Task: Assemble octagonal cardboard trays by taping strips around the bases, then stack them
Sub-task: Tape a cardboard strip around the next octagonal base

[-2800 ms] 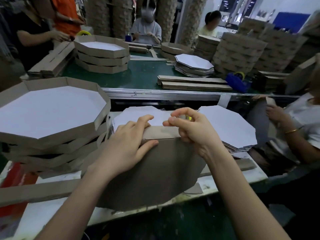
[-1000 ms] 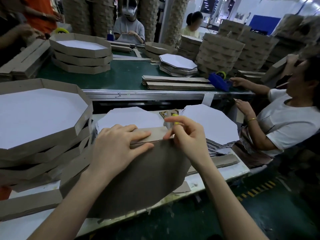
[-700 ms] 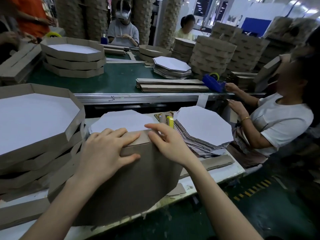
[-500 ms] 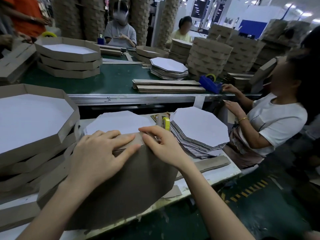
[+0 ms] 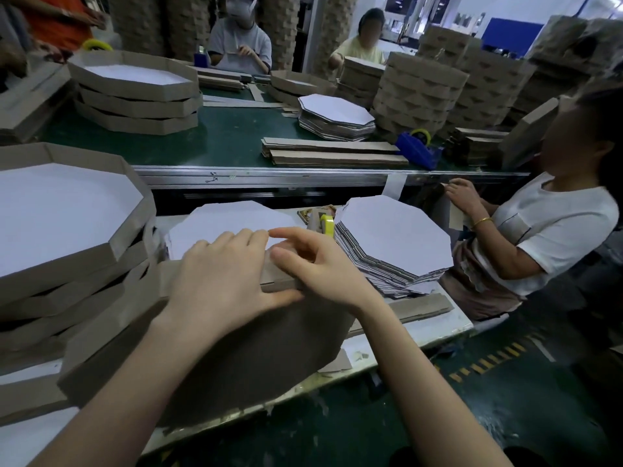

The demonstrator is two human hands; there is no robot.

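A brown octagonal cardboard tray (image 5: 236, 358) is being held on edge at the near rim of the white worktable (image 5: 421, 335), with its brown underside turned toward the camera. A brown cardboard strip (image 5: 279, 281) is being pressed along its top edge. The left hand (image 5: 222, 281) is being laid flat over that strip, fingers straight and spread, thumb on the near face. The right hand (image 5: 313, 264) is being rested on the strip just beside it, fingers loosely bent, thumb and forefinger held apart.

To the left, a stack of finished brown octagonal trays (image 5: 67, 264) is being kept on the table; the white floor of the top tray is showing. Behind the hands, a low pile of white octagonal cards (image 5: 229, 220) and a taller fanned card pile (image 5: 394, 237) are being stored. A small yellow object (image 5: 327, 224) is lying between them; its kind cannot be told. A loose brown strip (image 5: 421, 306) is lying near the taller pile.

Beyond, three stacked trays (image 5: 135, 99), bundled brown strips (image 5: 333, 153), a further white card pile (image 5: 337, 116), a blue tape dispenser (image 5: 418, 150) and tall tray columns (image 5: 421, 92) are being held on a green conveyor belt (image 5: 219, 136). A person in a white shirt (image 5: 546, 237) is seated at the right, and two more persons (image 5: 241, 42) are seated past the belt. The dark green floor (image 5: 499, 362) is marked with yellow hatching.
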